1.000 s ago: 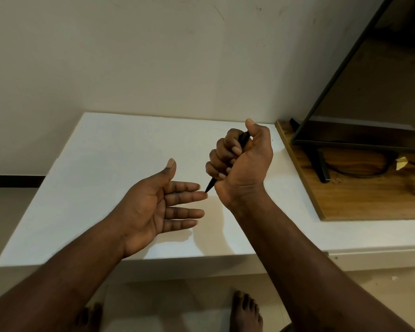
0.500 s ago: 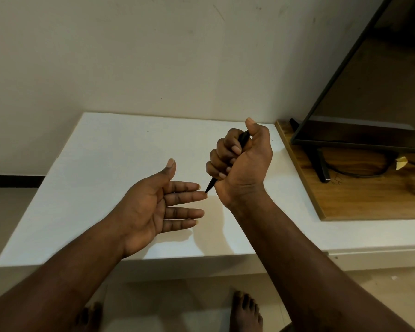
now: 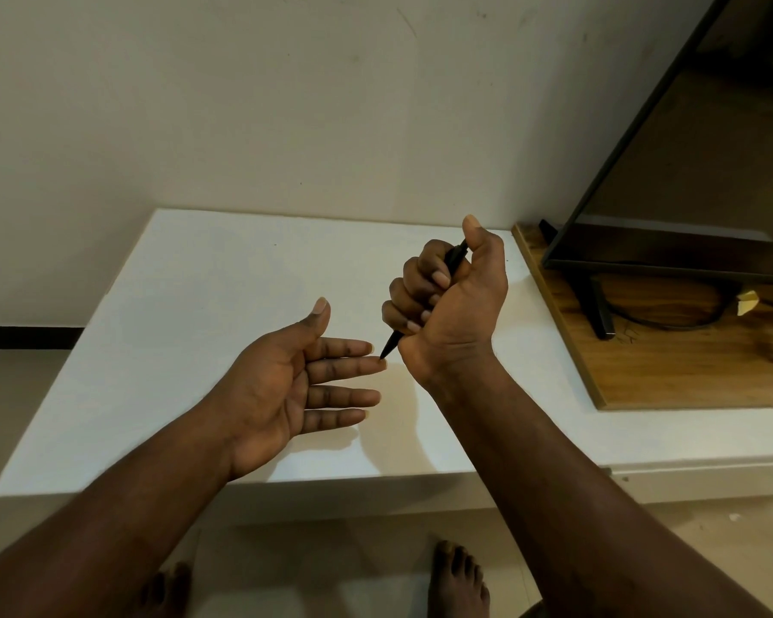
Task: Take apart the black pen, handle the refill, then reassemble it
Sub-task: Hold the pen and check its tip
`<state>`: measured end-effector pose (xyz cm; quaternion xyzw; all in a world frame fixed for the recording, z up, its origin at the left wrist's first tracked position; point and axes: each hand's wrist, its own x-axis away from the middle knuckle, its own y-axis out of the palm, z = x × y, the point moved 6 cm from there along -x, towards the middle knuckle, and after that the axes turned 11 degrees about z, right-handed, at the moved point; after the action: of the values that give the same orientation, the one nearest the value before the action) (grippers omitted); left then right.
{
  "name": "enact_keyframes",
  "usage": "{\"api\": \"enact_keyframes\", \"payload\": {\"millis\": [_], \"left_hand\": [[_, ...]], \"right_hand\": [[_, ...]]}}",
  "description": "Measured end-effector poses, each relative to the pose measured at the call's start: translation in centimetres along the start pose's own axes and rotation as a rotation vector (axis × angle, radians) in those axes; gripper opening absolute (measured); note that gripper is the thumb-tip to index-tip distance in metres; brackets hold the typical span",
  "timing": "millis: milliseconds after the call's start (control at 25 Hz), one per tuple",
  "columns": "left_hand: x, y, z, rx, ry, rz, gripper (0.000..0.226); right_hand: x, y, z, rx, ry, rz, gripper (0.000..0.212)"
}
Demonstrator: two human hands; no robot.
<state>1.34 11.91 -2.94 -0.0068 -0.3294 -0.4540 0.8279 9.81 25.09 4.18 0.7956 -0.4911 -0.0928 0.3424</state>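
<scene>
hovering over the white table [image 3: 197, 305]: right hand [image 3: 454, 305] fisting black pen [image 3: 390, 347], left hand [image 3: 282, 388] spread; tv [image 3: 697, 180] beside.

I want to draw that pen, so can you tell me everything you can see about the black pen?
The black pen is slim, dark all over, plastic-looking. The right hand grips its middle in a fist, hiding most of it. Its top end pokes out beside the thumb; its pointed tip slants down-left, touching or almost touching a fingertip of the open left hand, above the white table.
</scene>
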Motion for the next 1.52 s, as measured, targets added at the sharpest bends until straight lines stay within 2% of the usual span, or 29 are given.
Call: {"api": "enact_keyframes", "payload": {"millis": [1520], "left_hand": [[-0.22, 0.15, -0.09, -0.001, -0.001, -0.008, 0.071]], "right_hand": [[-0.14, -0.36, -0.31, -0.024, 0.012, 0.029, 0.053]]}}
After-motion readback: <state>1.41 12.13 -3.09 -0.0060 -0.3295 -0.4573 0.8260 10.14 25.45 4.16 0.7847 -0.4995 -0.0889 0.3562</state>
